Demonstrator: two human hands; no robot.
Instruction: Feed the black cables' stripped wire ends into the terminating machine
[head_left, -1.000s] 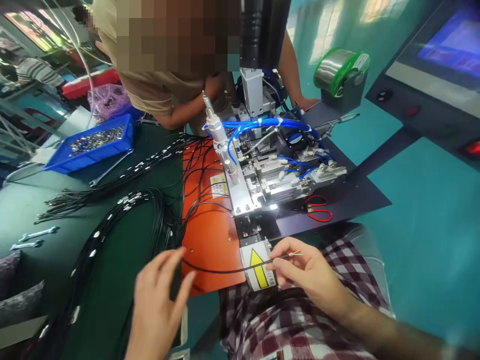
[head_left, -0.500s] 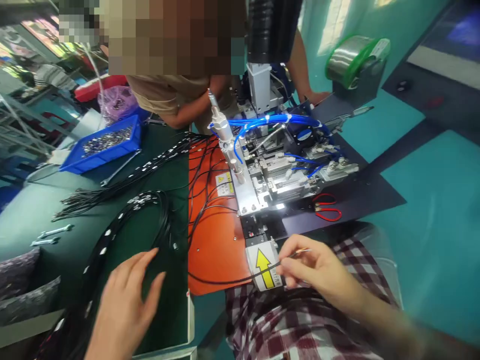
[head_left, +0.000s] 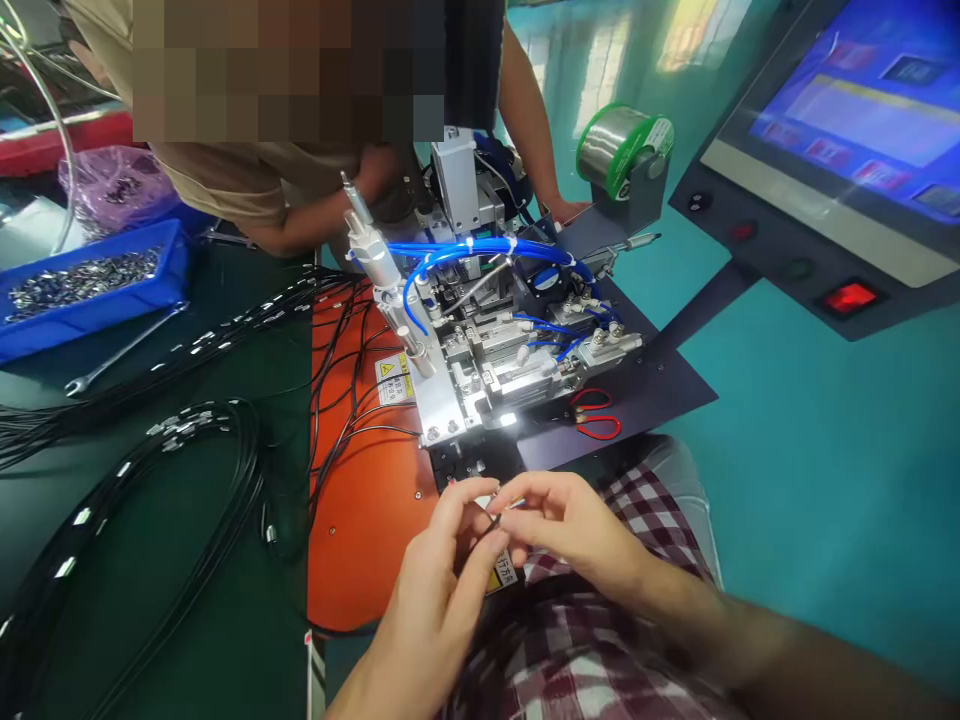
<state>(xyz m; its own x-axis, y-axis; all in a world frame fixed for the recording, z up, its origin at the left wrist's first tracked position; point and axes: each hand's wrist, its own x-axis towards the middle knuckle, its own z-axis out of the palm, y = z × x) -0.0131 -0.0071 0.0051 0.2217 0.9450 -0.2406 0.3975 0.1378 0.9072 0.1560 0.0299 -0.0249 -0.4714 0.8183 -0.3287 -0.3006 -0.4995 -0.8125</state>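
My left hand (head_left: 442, 580) and my right hand (head_left: 581, 525) meet at the front edge of the orange board (head_left: 360, 560). Between their fingertips is the end of a black cable (head_left: 491, 524), pinched from both sides. The fingers hide most of that end. Just beyond my hands stands a metal machine (head_left: 487, 360) with blue air tubes (head_left: 487, 247). A label with a yellow mark (head_left: 504, 570) shows partly below my fingers.
Bundles of black cables (head_left: 202, 430) lie at the left, near a wrench (head_left: 127, 350) and a blue tray of metal parts (head_left: 90, 290). Red-handled cutters (head_left: 598, 415), a solder spool (head_left: 622, 150) and a control screen (head_left: 862, 130) are rightward. A person leans behind the machine.
My left hand has come across from the left cables to my right hand and closed on the cable end. The view has turned right, showing more of the screen.
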